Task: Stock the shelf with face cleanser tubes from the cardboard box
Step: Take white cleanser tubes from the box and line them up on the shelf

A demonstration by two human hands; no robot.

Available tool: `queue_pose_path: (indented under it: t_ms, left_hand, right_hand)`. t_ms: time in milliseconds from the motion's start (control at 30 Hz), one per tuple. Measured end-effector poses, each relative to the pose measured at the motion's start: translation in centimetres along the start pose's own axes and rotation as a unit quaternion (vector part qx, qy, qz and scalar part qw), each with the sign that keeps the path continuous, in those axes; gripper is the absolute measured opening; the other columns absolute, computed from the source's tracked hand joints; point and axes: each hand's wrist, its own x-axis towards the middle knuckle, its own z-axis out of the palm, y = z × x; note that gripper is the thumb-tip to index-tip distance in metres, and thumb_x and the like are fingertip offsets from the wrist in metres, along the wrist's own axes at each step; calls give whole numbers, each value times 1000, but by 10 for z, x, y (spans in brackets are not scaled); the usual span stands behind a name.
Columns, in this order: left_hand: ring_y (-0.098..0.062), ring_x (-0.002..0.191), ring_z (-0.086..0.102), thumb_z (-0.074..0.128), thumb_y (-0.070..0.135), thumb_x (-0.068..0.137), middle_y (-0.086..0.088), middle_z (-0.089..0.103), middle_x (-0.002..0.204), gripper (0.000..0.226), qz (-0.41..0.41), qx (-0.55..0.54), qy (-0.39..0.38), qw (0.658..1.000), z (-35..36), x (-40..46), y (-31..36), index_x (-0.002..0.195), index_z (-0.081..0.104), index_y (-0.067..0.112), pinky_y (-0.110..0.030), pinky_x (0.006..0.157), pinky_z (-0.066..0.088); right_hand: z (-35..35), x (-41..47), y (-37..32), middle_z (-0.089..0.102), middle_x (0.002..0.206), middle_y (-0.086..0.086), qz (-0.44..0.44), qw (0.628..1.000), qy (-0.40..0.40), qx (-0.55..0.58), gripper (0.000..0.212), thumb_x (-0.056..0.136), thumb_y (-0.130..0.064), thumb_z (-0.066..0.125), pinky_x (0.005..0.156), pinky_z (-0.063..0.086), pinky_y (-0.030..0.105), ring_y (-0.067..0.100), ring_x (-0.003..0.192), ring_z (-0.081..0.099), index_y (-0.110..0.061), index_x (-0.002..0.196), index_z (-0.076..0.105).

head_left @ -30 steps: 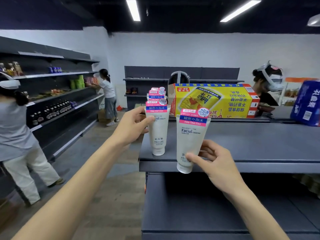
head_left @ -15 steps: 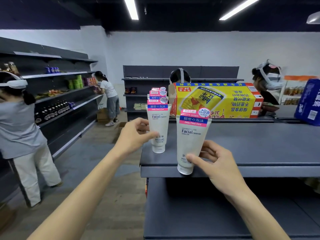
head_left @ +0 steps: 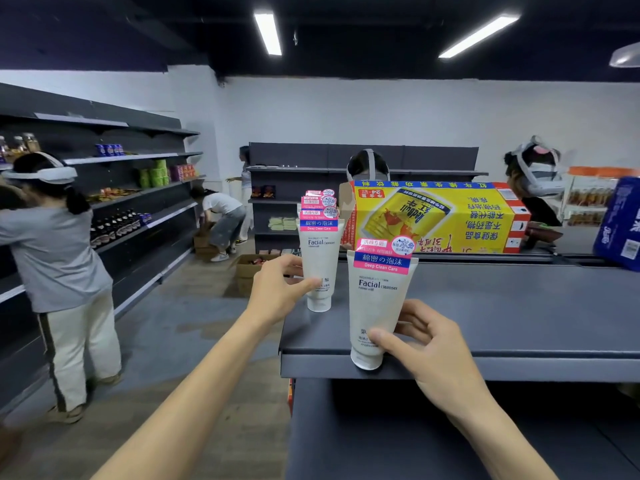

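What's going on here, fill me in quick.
A person is stocking a grey shelf with white facial cleanser tubes. The left hand grips the front tube of a row standing cap-down near the shelf's left end, with more tubes lined up behind it. The right hand holds another tube upright at the shelf's front edge, its cap just over the lip, not yet set in place. A yellow drinks carton sits further back. Other people work at shelves nearby.
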Motion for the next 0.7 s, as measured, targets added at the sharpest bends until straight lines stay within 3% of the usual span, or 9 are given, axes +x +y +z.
queue_pose_path:
  t_ms: [700]
  left_hand:
    - [-9, 99, 67, 79, 25, 81, 2, 71, 113, 41, -23, 10, -6, 1000, 1, 12, -6, 118, 65, 15, -33, 89, 57]
  right_hand:
    - [0, 4, 5, 75, 104, -11, -1, 1000, -2, 1, 29, 79, -21, 83, 82, 51, 10, 5, 102, 70, -28, 104, 69]
